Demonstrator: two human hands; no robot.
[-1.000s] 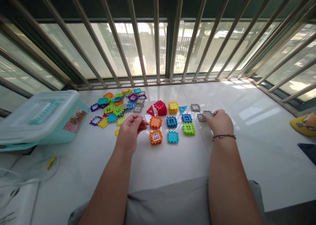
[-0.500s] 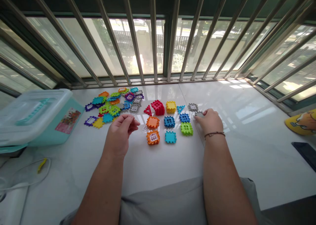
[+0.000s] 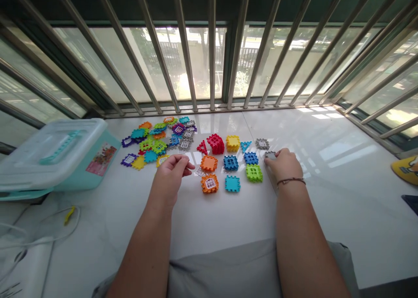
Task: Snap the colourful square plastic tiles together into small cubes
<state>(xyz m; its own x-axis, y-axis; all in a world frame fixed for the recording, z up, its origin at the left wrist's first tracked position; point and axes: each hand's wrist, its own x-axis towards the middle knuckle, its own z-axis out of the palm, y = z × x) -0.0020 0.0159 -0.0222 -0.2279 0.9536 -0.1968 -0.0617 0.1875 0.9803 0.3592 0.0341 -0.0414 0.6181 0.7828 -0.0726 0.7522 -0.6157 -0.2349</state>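
Right hand pinches a grey tile beside sorted stacks

The right hand (image 3: 285,164) has its thumb and fingers closed on the edge of a grey interlocking tile (image 3: 270,155), which sits at the fingertips, low over or on the glossy white surface (image 3: 222,219); the fingers cover part of it, so whether another tile lies underneath is hard to tell. Just beyond that hand lies a grey window tile (image 3: 262,143); to its left are a blue triangle (image 3: 246,146), a blue window tile (image 3: 251,158) and, nearer the body, green window tiles (image 3: 254,173).

The left hand (image 3: 172,172) is loosely curled, thumb drawn against the index finger, with nothing showing in its grasp; just right of its fingertips lie a pale window piece (image 3: 200,171) and a plain orange tile (image 3: 209,163), with orange window tiles (image 3: 209,184) stacked slightly nearer the body; farther right are a dark blue window tile (image 3: 230,162) and a light blue tile (image 3: 232,184); beyond and right of this hand stand red tiles (image 3: 216,143) and yellow tiles (image 3: 233,143), a red triangle (image 3: 202,147) beside the red ones; beyond its knuckles spreads a mixed-colour tile pile (image 3: 159,147), and well to its left sits a lidded teal box (image 3: 78,176).
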